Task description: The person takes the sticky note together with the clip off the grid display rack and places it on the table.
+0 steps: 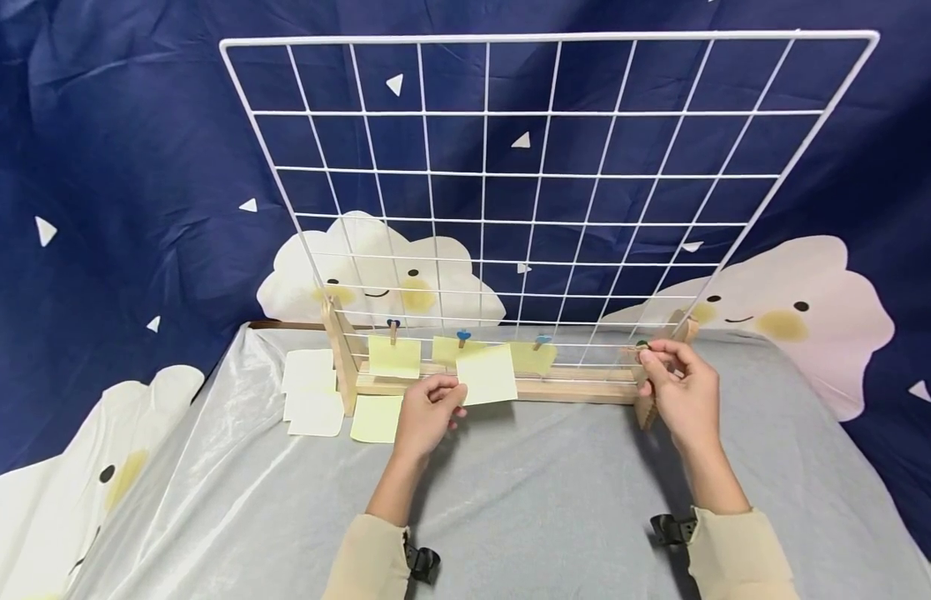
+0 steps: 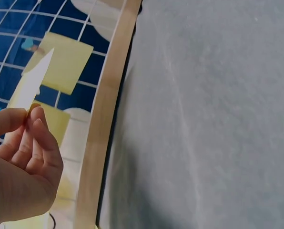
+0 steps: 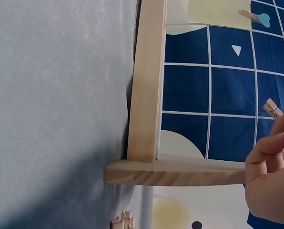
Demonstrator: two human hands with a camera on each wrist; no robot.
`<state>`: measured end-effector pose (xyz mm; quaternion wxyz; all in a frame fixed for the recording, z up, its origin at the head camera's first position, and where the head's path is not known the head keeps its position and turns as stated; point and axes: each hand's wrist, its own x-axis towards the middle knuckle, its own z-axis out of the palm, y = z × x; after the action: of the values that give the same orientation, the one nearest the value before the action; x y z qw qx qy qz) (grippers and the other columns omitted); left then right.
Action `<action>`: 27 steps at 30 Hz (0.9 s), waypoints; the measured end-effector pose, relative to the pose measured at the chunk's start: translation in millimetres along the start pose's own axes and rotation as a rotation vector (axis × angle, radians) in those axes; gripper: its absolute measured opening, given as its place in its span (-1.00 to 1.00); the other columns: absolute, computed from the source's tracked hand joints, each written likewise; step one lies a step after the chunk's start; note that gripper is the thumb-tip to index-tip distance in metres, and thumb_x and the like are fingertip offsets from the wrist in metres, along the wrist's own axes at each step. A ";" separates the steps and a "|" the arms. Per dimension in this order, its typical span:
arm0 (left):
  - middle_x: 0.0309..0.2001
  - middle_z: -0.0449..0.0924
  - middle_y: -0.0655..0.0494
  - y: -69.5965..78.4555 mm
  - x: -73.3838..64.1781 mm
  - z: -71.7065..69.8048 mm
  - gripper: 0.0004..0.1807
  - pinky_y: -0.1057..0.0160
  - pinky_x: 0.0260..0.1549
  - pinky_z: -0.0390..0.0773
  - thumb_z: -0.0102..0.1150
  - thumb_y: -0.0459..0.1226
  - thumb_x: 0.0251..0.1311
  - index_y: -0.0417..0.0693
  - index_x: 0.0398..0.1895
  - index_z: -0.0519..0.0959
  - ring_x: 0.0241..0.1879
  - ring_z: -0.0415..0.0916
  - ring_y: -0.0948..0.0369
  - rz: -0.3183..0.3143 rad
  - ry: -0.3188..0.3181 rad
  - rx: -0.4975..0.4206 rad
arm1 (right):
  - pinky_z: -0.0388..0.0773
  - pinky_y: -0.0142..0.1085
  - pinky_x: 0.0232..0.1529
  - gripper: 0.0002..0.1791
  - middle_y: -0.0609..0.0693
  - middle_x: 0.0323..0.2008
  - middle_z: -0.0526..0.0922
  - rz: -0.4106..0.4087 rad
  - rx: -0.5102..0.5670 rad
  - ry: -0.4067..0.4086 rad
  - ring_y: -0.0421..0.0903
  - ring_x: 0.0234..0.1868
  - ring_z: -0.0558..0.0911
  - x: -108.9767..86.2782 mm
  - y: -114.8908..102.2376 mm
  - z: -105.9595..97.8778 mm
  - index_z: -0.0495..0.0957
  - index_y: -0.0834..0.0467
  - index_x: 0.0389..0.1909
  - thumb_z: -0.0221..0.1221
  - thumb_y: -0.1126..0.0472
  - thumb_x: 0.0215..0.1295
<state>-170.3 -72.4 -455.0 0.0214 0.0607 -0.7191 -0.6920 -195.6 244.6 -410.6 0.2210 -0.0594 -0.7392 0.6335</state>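
My left hand (image 1: 429, 414) pinches a pale yellow paper note (image 1: 489, 375) by its lower left edge, in front of the white wire grid (image 1: 450, 174). Between thumb and fingers of my right hand (image 1: 683, 390) is a small wooden clothespin (image 3: 271, 108), near the grid's lower right end; a bit of green shows at those fingertips in the head view. Three yellow notes hang along the grid's lower rows: a left note (image 1: 393, 360), a middle one partly hidden behind the held note, and a right note (image 1: 536, 359). Small clothespins with blue tops (image 1: 463, 337) clip them.
The grid stands in a wooden base (image 1: 578, 390) on a grey cloth (image 1: 540, 492). White notes (image 1: 315, 415) and a yellow note (image 1: 375, 419) lie at the left foot. More clothespins (image 3: 123, 221) lie beyond the right foot. A dark blue backdrop (image 1: 172, 108) hangs behind.
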 end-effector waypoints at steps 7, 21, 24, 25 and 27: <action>-0.42 0.71 0.02 -3.9 -3.0 -12.2 -0.82 0.30 -0.57 0.59 0.31 -0.33 0.28 -0.29 -0.14 0.68 -0.44 0.70 0.04 -0.029 0.053 0.001 | 0.39 -0.51 -0.78 -0.86 -0.16 -0.50 0.64 0.032 -0.005 -0.001 -0.28 -0.79 0.48 -1.6 -0.8 -5.2 0.59 0.37 -0.13 0.28 0.43 0.33; -0.49 0.64 0.12 -5.8 -7.2 -29.8 -0.85 0.42 -0.67 0.36 0.33 -0.33 0.25 -0.26 -0.19 0.71 -0.60 0.54 0.24 -0.028 0.116 0.041 | 0.38 -0.51 -0.77 -0.87 -0.12 -0.48 0.66 0.077 0.014 0.019 -0.25 -0.79 0.48 -4.8 2.9 -16.7 0.60 0.36 -0.16 0.29 0.45 0.31; -0.48 0.64 0.10 -8.0 -7.6 -32.0 -0.84 0.42 -0.67 0.37 0.33 -0.33 0.25 -0.26 -0.18 0.71 -0.60 0.54 0.24 -0.037 0.121 0.038 | 0.32 -0.52 -0.79 -0.89 -0.11 -0.47 0.65 0.076 -0.002 0.020 -0.25 -0.78 0.49 -5.7 3.7 -19.5 0.61 0.32 -0.17 0.29 0.43 0.31; -0.48 0.64 0.09 -8.9 -7.7 -32.8 -0.84 0.42 -0.67 0.37 0.33 -0.34 0.25 -0.27 -0.18 0.71 -0.60 0.53 0.24 -0.036 0.122 0.035 | 0.30 -0.52 -0.81 -0.89 -0.11 -0.47 0.64 0.079 -0.006 0.018 -0.25 -0.77 0.50 -6.0 3.6 -20.4 0.61 0.30 -0.17 0.29 0.42 0.32; -0.50 0.63 0.09 -10.2 -7.8 -34.3 -0.84 0.43 -0.67 0.37 0.33 -0.34 0.25 -0.28 -0.18 0.70 -0.60 0.52 0.25 -0.034 0.123 0.026 | 0.27 -0.51 -0.83 -0.89 -0.11 -0.47 0.64 0.089 -0.013 0.015 -0.25 -0.77 0.51 -6.3 3.6 -22.0 0.61 0.29 -0.16 0.29 0.40 0.33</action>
<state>-158.0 -105.8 -463.3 0.0530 0.1156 -0.7242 -0.6778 -181.8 263.0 -413.5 0.1977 -0.0984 -0.7383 0.6373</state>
